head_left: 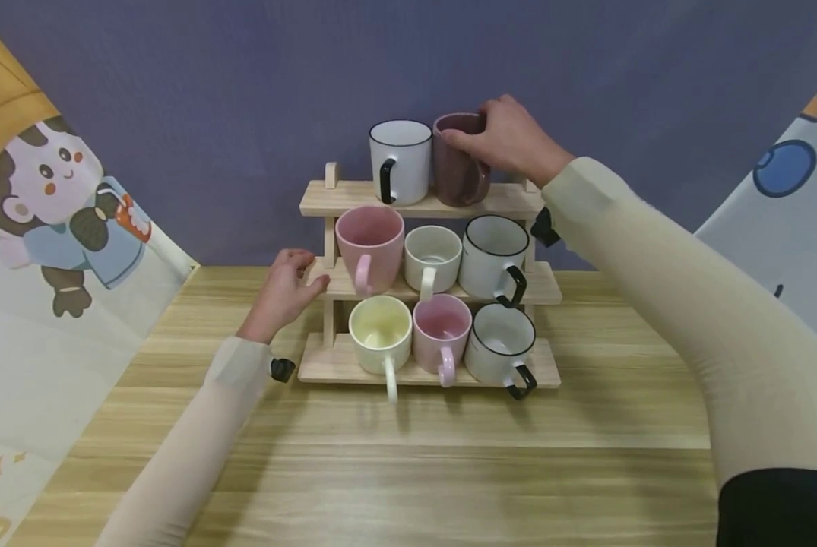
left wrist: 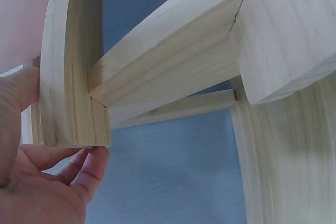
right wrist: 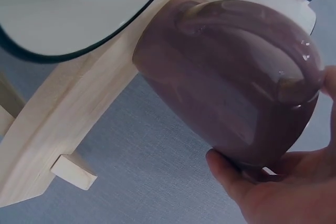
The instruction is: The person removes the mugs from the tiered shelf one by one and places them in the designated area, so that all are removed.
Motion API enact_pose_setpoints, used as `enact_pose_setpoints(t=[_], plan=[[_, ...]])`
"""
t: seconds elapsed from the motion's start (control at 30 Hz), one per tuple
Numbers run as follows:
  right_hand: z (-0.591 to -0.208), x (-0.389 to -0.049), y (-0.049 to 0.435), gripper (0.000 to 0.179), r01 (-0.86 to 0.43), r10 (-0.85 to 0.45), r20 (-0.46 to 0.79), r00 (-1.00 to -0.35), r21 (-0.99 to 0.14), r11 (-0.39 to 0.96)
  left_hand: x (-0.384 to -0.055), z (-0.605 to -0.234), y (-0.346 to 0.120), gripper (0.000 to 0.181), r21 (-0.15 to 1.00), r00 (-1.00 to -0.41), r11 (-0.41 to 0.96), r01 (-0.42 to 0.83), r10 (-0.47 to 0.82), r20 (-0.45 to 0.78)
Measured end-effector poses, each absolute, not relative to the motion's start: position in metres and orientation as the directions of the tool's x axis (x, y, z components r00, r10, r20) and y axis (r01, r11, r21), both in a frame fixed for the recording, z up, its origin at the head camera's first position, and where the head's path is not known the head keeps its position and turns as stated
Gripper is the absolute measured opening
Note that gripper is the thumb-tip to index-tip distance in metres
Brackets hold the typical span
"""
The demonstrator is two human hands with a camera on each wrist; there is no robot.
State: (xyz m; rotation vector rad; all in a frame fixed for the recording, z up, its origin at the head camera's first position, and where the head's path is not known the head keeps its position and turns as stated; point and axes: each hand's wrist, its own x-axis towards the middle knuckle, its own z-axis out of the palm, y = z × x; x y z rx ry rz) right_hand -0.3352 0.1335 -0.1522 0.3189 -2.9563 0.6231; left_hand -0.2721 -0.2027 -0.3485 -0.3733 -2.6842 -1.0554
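My right hand [head_left: 517, 140] grips a dark mauve mug [head_left: 459, 171] around its rim, thumb at the front and fingers behind. The mug stands on the top tier of a wooden three-tier rack [head_left: 408, 199], its handle [right wrist: 273, 51] toward the right. Beside it on that tier is a white mug with a black rim and handle [head_left: 408, 156]. At the left end of the middle tier my left hand [head_left: 285, 292] holds the board's edge; in the left wrist view the thumb and fingers sit around the board end [left wrist: 73, 124].
The middle tier bears a pink mug [head_left: 372, 243], a small white mug [head_left: 434, 254] and a black-rimmed white mug [head_left: 493, 262]. Below stand a pale yellow mug [head_left: 381, 334], a pink-lilac mug [head_left: 442, 334] and another black-rimmed mug [head_left: 500, 346]. The rack stands on a wood-grain table [head_left: 422, 471].
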Motion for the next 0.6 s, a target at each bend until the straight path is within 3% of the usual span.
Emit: enact_pose_setpoints(t=[0.6], plan=[[-0.141,-0.341,0.133,0.093,-0.223,-0.209,0.08,-0.975,-0.384,0.896,-0.27,-0.349,-0.207,0.056,0.608,-0.941,0.728,0.318,0.164,0.296]])
